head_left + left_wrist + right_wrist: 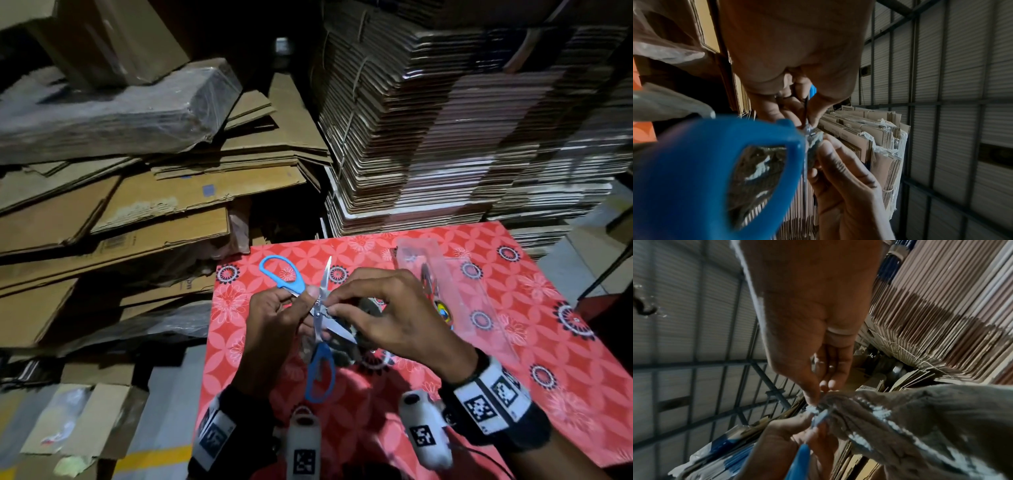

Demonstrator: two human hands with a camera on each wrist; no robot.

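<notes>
Blue-handled scissors (pixel 318 318) are spread wide open above the table, one loop (pixel 278 270) up left and the other (pixel 320 373) hanging toward me. My left hand (pixel 303 303) grips them near the pivot, thumb on the blade. My right hand (pixel 337 307) pinches a grey cloth (pixel 343 357) against the pivot, and the rest of the cloth droops under that hand. The left wrist view shows the blurred blue loop (pixel 694 170) close up and the cloth (pixel 815 141) between the fingers. In the right wrist view, the cloth (pixel 910 426) fills the lower right.
A red flower-patterned cover (pixel 534 342) lies on the table. On it, right of my hands, sits a clear plastic pack (pixel 455 291) holding another pair of scissors. Flattened cardboard (pixel 137 205) is piled at the left, with a tied cardboard stack (pixel 462 137) behind the table.
</notes>
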